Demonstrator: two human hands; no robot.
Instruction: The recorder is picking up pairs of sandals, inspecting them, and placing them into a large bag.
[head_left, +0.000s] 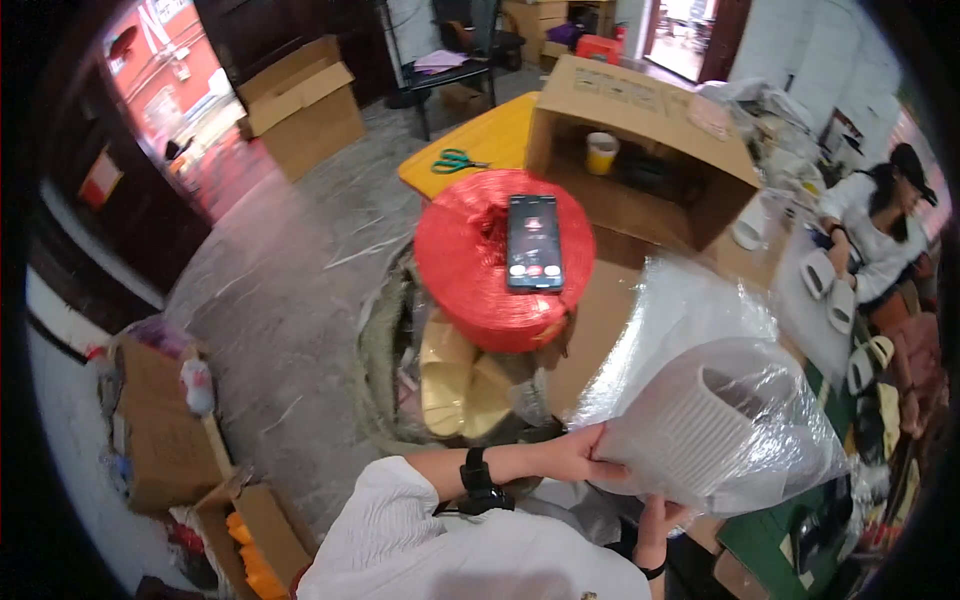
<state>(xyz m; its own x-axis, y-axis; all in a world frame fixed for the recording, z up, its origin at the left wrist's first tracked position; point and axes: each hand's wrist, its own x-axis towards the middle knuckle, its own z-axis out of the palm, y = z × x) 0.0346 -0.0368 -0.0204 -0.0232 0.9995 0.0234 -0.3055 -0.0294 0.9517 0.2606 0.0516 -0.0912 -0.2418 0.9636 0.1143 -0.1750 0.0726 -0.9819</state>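
A pale slide sandal with a ribbed strap (700, 440) sits inside a clear plastic bag (800, 455) in front of me. My left hand (582, 455) grips the bagged sandal at its left end, thumb on top. Beneath the near edge, my right hand (660, 515) closes on the bag, its fingers partly hidden. Just beyond the sandal lies a stack of clear plastic bags (690, 295) on cardboard. A phone (535, 245) with a lit screen rests on a large roll of red plastic twine (455, 255), left of the bags.
Green-handled scissors (458, 162) lie on a yellow board (510, 130). Behind the bags, an open cardboard box (650, 205) holds a yellow-and-white cup (601, 152). Gold-coloured slippers (450, 385) lie below the twine. At right, another person (875, 230) sits beside loose pale slides (840, 305).
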